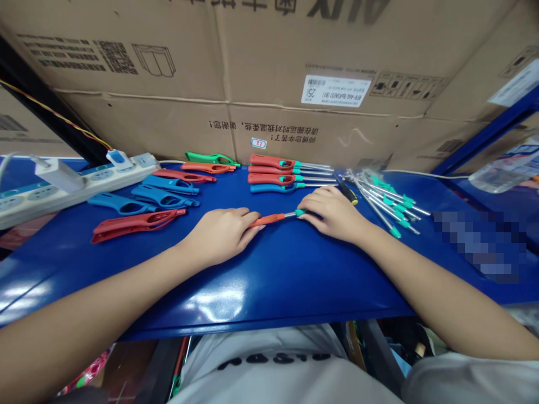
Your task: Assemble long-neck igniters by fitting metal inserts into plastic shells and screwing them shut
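My left hand (225,234) is closed around an orange lighter handle (269,219), whose tip sticks out to the right. My right hand (332,213) pinches a metal lighter tube (289,215) by its green piece (300,212); most of the tube is under the fingers. Tube and handle tip meet between the hands, but how far one sits in the other I cannot tell. Just beyond my right hand lies a screwdriver (350,195) with a black and yellow grip. Right of it is a pile of metal tubes with green pieces (389,205).
Red, blue, orange and green handle shells (138,223) lie at the left. Several lighters with tubes (272,178) line up at the back middle. A white power strip (96,178) runs along the left, a cardboard box (177,112) stands behind, and a plastic bottle (501,168) is far right.
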The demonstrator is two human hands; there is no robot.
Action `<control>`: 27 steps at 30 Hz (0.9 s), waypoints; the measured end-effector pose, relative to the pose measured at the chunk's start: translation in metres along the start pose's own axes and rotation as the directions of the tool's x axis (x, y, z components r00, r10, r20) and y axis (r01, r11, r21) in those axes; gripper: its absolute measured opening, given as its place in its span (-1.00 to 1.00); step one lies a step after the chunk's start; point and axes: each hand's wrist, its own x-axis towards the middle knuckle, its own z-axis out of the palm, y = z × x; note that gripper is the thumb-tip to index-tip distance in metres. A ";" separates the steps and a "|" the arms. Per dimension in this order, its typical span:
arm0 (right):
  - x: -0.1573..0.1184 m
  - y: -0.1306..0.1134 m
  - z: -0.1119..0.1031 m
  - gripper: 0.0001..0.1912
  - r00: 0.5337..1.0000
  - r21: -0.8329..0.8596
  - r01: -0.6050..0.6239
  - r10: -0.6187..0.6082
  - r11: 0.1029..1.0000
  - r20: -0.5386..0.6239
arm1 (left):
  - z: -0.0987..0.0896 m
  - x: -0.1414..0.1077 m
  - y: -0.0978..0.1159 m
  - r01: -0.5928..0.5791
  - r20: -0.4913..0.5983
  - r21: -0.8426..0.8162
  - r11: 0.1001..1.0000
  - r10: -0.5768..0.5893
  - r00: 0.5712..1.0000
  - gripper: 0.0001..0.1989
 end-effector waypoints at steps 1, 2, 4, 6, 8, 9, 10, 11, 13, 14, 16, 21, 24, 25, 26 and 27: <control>0.000 -0.003 0.001 -0.78 1.000 0.015 0.015 -0.015 1.000 0.003 | 0.000 -0.001 0.001 -0.006 0.004 -0.012 1.000 0.006 1.000 -0.66; 0.000 -0.006 0.003 -0.78 1.000 0.030 0.030 -0.030 0.999 0.008 | 0.001 -0.001 0.003 -0.013 0.008 -0.025 1.000 0.013 1.000 -0.66; 0.001 -0.013 0.005 -0.77 0.998 0.057 0.059 -0.060 0.997 0.016 | 0.003 -0.003 0.006 -0.033 0.014 -0.052 0.998 0.034 0.999 -0.65; 0.001 -0.019 0.007 -0.76 0.995 0.069 0.098 -0.099 0.993 0.013 | 0.004 -0.004 0.009 -0.058 0.009 -0.069 0.996 0.058 0.998 -0.66; 0.001 -0.024 0.007 -0.76 0.989 0.054 0.149 -0.149 0.987 -0.001 | 0.006 -0.005 0.011 -0.075 0.003 -0.081 0.994 0.076 0.997 -0.67; 0.001 -0.025 0.007 -0.75 0.985 0.043 0.173 -0.172 0.984 -0.012 | 0.006 -0.006 0.011 -0.079 0.002 -0.089 0.993 0.080 0.997 -0.67; 0.001 -0.026 0.007 -0.75 0.981 0.032 0.191 -0.191 0.981 -0.025 | 0.006 -0.006 0.012 -0.078 -0.001 -0.096 0.992 0.079 0.997 -0.68; 0.001 -0.027 0.007 -0.75 0.978 0.024 0.205 -0.204 0.979 -0.035 | 0.006 -0.006 0.012 -0.076 -0.003 -0.105 0.992 0.076 0.997 -0.68; 0.000 -0.027 0.007 -0.74 0.974 0.015 0.222 -0.221 0.975 -0.053 | 0.006 -0.007 0.014 -0.073 -0.007 -0.118 0.990 0.072 0.997 -0.68; -0.001 -0.027 0.007 -0.73 0.972 0.011 0.229 -0.228 0.973 -0.059 | 0.005 -0.007 0.014 -0.071 -0.008 -0.117 0.991 0.070 0.998 -0.67; -0.002 -0.028 0.008 -0.72 0.967 0.004 0.245 -0.245 0.969 -0.065 | 0.004 -0.008 0.016 -0.064 -0.003 -0.101 0.993 0.064 0.998 -0.67; -0.004 -0.031 0.013 -0.72 0.953 -0.022 0.282 -0.282 0.959 -0.109 | 0.004 -0.012 0.021 -0.068 -0.020 -0.043 0.997 0.067 0.998 -0.63; -0.004 -0.032 0.015 -0.73 0.942 -0.033 0.299 -0.300 0.954 -0.149 | 0.004 -0.013 0.023 -0.072 -0.034 -0.038 0.997 0.070 0.997 -0.64; -0.004 -0.032 0.016 -0.74 0.940 -0.034 0.301 -0.302 0.953 -0.157 | 0.005 -0.013 0.024 -0.070 -0.034 -0.040 0.997 0.069 0.997 -0.64; -0.004 -0.032 0.016 -0.74 0.940 -0.035 0.300 -0.302 0.953 -0.158 | 0.005 -0.012 0.024 -0.067 -0.034 -0.040 0.997 0.066 0.997 -0.64; -0.004 -0.031 0.016 -0.73 0.942 -0.036 0.296 -0.298 0.954 -0.153 | 0.005 -0.012 0.024 -0.064 -0.034 -0.040 0.997 0.062 0.997 -0.64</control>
